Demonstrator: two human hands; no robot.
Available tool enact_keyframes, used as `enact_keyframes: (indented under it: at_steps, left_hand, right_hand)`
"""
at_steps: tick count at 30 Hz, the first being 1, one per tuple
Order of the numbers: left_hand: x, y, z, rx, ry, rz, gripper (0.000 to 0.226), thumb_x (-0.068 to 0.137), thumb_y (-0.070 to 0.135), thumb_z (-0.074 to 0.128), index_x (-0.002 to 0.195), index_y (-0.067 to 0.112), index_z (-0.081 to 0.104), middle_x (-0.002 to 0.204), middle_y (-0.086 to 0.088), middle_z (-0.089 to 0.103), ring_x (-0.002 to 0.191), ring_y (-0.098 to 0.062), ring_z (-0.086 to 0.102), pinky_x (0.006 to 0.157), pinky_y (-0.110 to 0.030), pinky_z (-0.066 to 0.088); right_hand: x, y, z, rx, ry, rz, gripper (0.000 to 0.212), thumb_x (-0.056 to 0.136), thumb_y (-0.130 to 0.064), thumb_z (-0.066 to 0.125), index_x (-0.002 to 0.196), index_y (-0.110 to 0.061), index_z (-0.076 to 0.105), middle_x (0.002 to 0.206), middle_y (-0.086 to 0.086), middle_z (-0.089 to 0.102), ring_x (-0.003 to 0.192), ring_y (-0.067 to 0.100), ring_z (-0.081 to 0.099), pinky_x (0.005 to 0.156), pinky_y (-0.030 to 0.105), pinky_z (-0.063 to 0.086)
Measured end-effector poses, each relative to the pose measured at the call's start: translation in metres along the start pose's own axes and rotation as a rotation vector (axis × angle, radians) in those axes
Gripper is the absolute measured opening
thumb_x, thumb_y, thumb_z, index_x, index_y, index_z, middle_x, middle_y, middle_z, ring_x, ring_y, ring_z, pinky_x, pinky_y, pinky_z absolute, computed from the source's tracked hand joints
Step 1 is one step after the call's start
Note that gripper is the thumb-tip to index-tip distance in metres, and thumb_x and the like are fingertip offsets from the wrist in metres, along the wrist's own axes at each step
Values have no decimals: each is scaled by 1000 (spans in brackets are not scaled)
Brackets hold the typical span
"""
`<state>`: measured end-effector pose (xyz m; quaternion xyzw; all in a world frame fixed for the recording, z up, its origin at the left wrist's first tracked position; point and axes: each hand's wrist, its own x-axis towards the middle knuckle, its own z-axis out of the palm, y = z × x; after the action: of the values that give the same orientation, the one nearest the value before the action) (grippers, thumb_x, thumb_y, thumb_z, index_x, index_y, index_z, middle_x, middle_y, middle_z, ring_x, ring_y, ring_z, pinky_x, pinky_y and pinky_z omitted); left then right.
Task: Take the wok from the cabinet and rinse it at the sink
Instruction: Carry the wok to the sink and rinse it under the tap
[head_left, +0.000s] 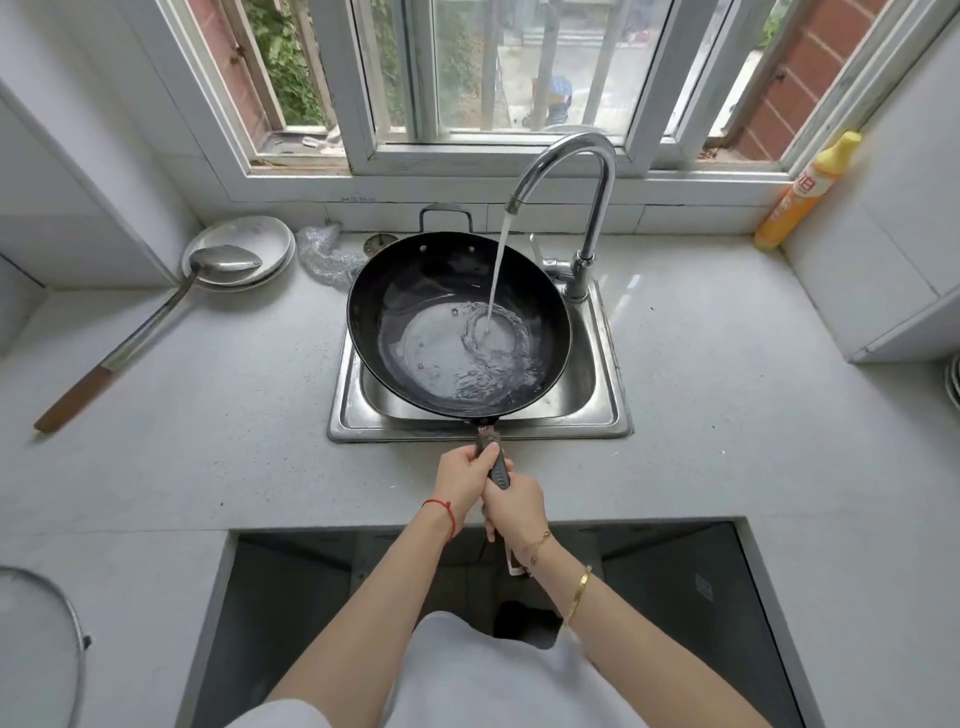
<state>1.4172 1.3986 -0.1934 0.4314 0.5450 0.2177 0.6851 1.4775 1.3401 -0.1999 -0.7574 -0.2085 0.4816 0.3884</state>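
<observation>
While the faucet pours into the wok, which sits tilted over the sink, the pooled water adds weight well out from the grip. Both the left hand and the right hand have their fingers clamped on the one long handle, so a wet slip could probably tip water onto the bench. Counted: one wok, one faucet, one sink, two stacked plates, one ladle, one detergent bottle.
</observation>
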Motion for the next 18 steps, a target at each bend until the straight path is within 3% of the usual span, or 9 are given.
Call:
enact_keyframes:
  at_steps: [13,18]
  left_hand:
    - [3,0,8,-144,-29,-62,21,98,14,56,87,2,69,79,-8,69,73,-15,64,74,-23,53]
    - [1,1,11,-229,-68,-90,20,100,13,53,96,-2,66,80,-9,68,76,-17,63,79,-26,54]
  right_hand:
    - [-4,-8,-7,-84,71,-57,25,95,-27,55,74,-13,57,56,4,56,32,9,50,33,17,38]
    - [-6,-7,-11,-126,81,-105,20,96,-28,55,83,-14,61,61,3,57,42,15,54,33,16,39]
